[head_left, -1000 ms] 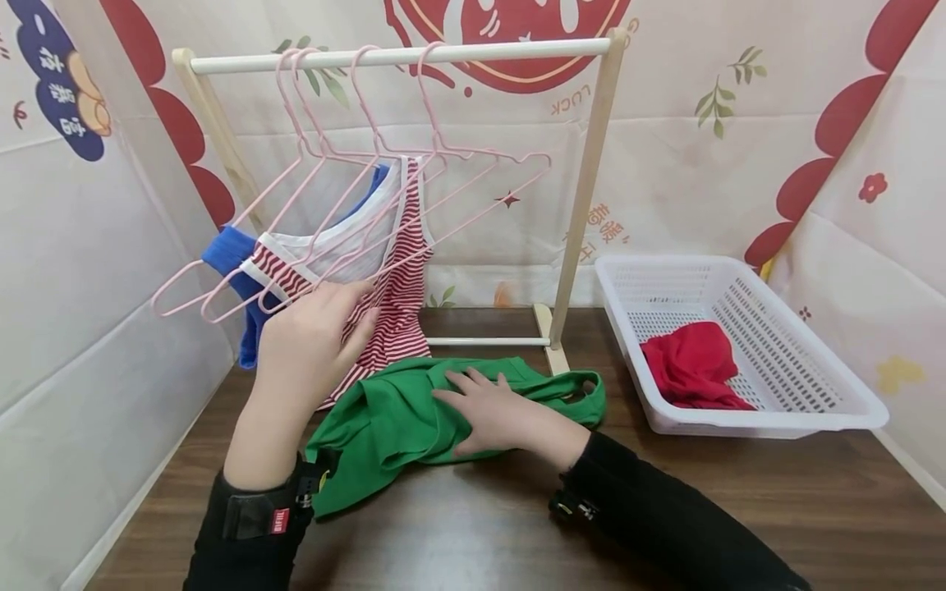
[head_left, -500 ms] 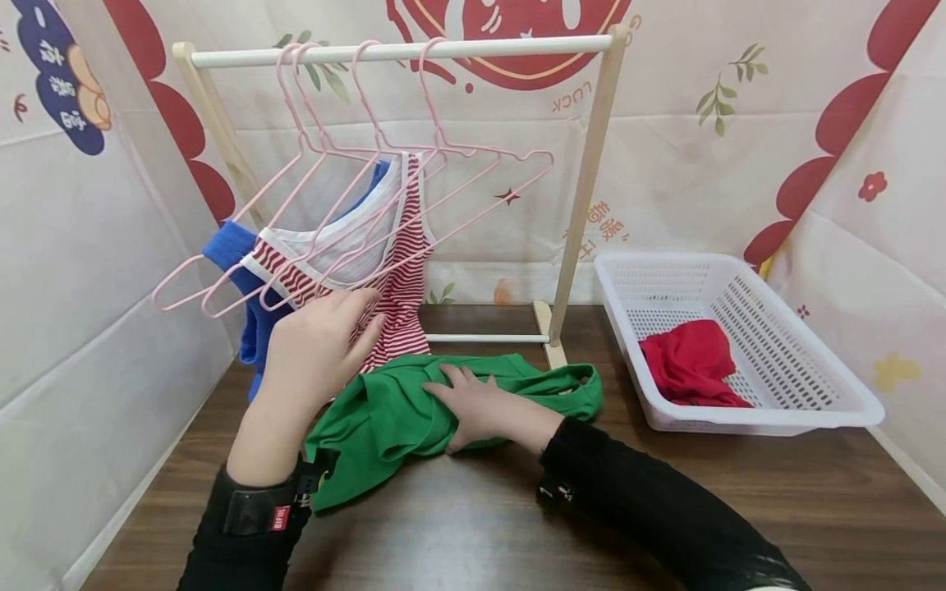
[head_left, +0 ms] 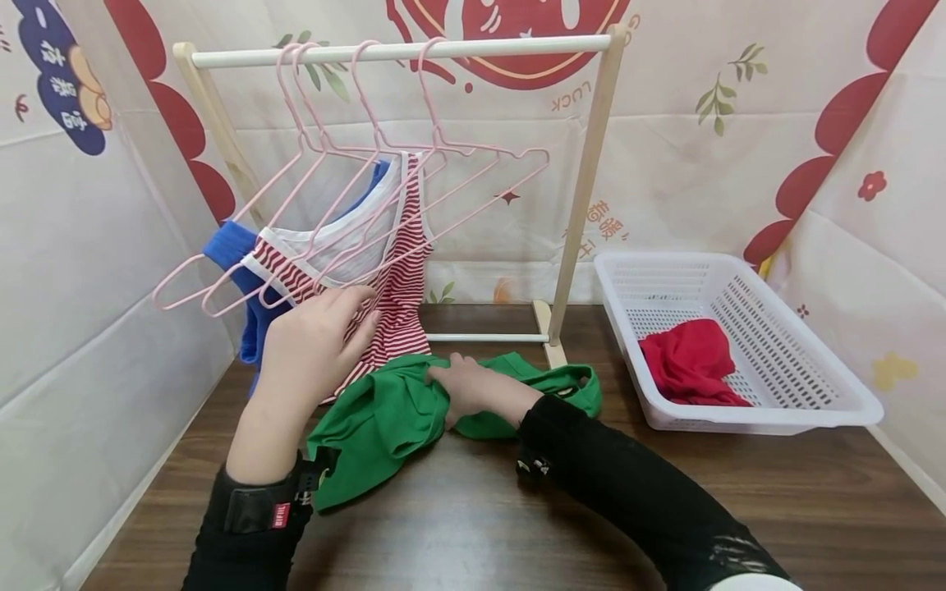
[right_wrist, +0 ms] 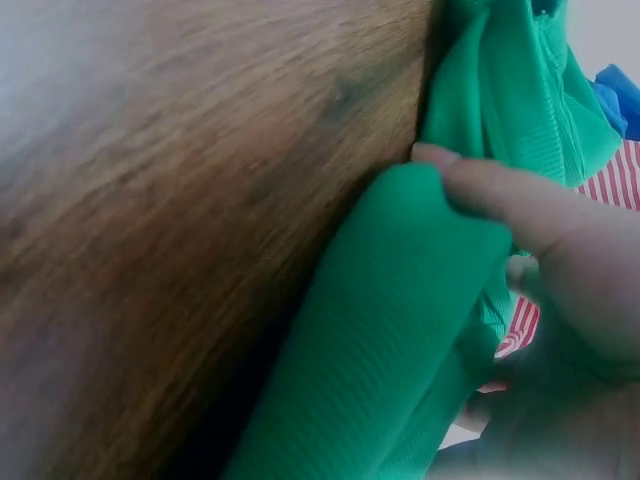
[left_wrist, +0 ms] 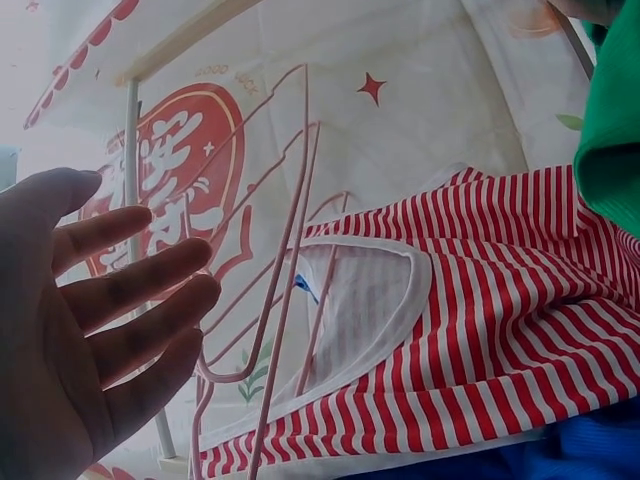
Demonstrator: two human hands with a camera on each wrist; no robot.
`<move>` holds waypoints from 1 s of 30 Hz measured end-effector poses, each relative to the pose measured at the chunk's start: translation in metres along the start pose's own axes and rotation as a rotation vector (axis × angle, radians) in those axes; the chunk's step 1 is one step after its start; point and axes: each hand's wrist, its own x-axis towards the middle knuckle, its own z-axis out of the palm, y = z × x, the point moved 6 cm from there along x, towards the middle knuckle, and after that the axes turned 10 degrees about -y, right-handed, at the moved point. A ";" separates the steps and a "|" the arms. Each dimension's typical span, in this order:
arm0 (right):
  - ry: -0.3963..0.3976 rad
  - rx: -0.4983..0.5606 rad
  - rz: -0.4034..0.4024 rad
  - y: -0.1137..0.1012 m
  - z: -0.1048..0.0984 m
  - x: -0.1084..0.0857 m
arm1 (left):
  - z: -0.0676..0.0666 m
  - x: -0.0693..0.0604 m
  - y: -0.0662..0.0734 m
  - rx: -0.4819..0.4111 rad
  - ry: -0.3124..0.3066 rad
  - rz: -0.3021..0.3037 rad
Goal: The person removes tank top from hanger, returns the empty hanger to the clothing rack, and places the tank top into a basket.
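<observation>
My left hand (head_left: pixel 314 332) is raised in front of the clothes rack, its fingers spread and holding nothing, as the left wrist view also shows. Just beyond it hangs a red-and-white striped tank top (left_wrist: pixel 490 290) on a pink hanger (head_left: pixel 473 217). A blue garment (head_left: pixel 254 316) hangs behind that. On the table a green garment (head_left: pixel 384 419) lies crumpled. My right hand (head_left: pixel 473 390) grips a bunched fold of it near the middle; in the right wrist view the thumb and fingers (right_wrist: pixel 500 195) pinch the cloth. Some of the right fingers are hidden by the cloth.
The wooden rack (head_left: pixel 584 189) with a white rail (head_left: pixel 510 51) stands at the back, bearing several pink hangers. A white plastic basket (head_left: pixel 805 353) on the right holds a red cloth (head_left: pixel 691 361). Printed fabric walls (head_left: pixel 702 180) enclose the brown table (head_left: pixel 591 509).
My right hand has slid left over the green garment and closed from spread fingers into a grip, bunching the cloth. My left hand has stayed nearly in place.
</observation>
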 end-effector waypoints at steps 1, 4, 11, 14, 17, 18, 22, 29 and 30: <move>-0.002 -0.001 -0.006 0.000 0.000 0.000 | 0.000 0.000 0.000 -0.001 -0.003 -0.003; 0.012 -0.026 -0.032 0.001 0.001 -0.001 | 0.002 0.000 0.000 -0.005 -0.013 -0.013; 0.115 -0.032 -0.094 0.004 -0.001 -0.012 | 0.009 -0.002 0.007 0.006 -0.047 0.004; 0.145 0.076 -0.111 0.010 -0.005 -0.018 | 0.011 -0.003 0.010 0.009 -0.056 0.013; 0.163 0.203 -0.131 0.019 -0.010 -0.023 | 0.009 -0.003 0.012 0.009 -0.060 0.011; 0.170 0.245 -0.139 0.022 -0.011 -0.025 | 0.008 -0.004 0.012 0.006 -0.061 0.010; 0.222 0.354 -0.187 0.032 -0.017 -0.032 | 0.004 -0.004 0.014 -0.003 -0.057 0.014; 0.296 0.535 -0.247 0.048 -0.028 -0.048 | -0.003 -0.002 0.017 -0.013 -0.042 0.018; 0.302 0.567 -0.239 0.050 -0.029 -0.051 | -0.003 -0.002 0.017 -0.016 -0.044 0.017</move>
